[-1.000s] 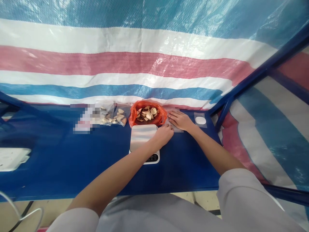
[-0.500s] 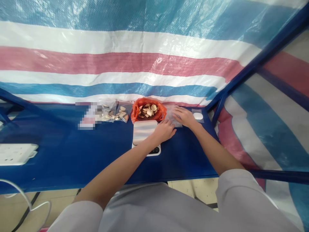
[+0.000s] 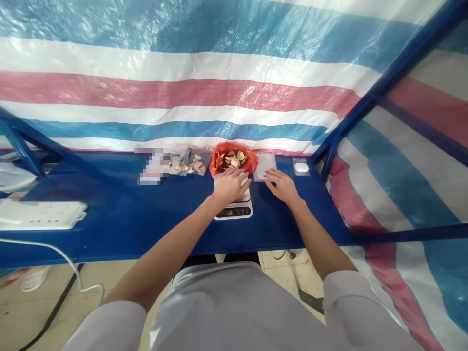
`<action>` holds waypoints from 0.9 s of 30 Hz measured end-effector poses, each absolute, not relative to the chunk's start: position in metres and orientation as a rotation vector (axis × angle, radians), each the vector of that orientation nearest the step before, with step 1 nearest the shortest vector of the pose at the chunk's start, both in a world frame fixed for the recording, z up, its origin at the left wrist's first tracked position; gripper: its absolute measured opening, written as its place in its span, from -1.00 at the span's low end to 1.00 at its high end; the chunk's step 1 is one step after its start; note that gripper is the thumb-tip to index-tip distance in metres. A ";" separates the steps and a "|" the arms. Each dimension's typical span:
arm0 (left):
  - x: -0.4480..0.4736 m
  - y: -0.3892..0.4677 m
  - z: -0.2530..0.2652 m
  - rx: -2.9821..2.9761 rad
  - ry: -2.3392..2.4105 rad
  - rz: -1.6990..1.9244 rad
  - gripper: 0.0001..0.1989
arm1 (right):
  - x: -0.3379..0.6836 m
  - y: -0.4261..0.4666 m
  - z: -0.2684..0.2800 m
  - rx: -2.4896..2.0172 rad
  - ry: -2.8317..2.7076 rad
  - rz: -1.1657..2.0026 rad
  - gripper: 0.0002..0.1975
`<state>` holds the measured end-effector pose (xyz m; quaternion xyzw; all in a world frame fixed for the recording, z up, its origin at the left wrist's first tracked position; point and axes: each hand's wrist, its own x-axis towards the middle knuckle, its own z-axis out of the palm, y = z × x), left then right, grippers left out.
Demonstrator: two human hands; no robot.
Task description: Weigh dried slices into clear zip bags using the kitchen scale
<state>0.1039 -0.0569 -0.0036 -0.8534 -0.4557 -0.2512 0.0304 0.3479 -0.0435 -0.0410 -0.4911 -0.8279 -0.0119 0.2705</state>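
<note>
My left hand (image 3: 230, 186) is over the white kitchen scale (image 3: 234, 212), fingers stretched toward the near edge of the red plastic bag (image 3: 215, 163). Whether it touches the scale or the bag I cannot tell. Inside the rolled-open bag lie cream and brown pieces (image 3: 234, 161) that look like shells or dried slices. My right hand (image 3: 283, 186) rests palm down with fingers apart, its fingertips at the edge of a stack of clear plastic bags (image 3: 263, 165). No object shows in either hand. Part of the scale's plate is hidden under my left hand.
To the left lie clear bags with similar pieces (image 3: 197, 167) and a blurred-out packet (image 3: 151, 168). A small bag with a white oval item (image 3: 301, 167) lies right. A white power strip (image 3: 44, 214) is on the blue table (image 3: 146, 214); a striped tarp (image 3: 183, 92) hangs behind.
My left hand has moved left, away from the clear bags, to over the scale. My right hand has drawn back to the bags' near edge. The view has shifted.
</note>
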 end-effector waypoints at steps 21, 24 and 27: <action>-0.028 -0.094 -0.046 -2.496 -1.898 -0.526 -0.52 | 0.288 -0.066 -0.077 -1.588 -2.192 0.040 -0.57; -0.025 -0.094 -0.048 -2.498 -1.914 -0.418 -0.48 | 0.287 -0.066 -0.075 -1.626 -2.227 0.075 -0.57; -0.022 -0.096 -0.050 -2.472 -1.916 -0.361 -0.46 | 0.287 -0.066 -0.073 -1.621 -2.241 0.087 -0.56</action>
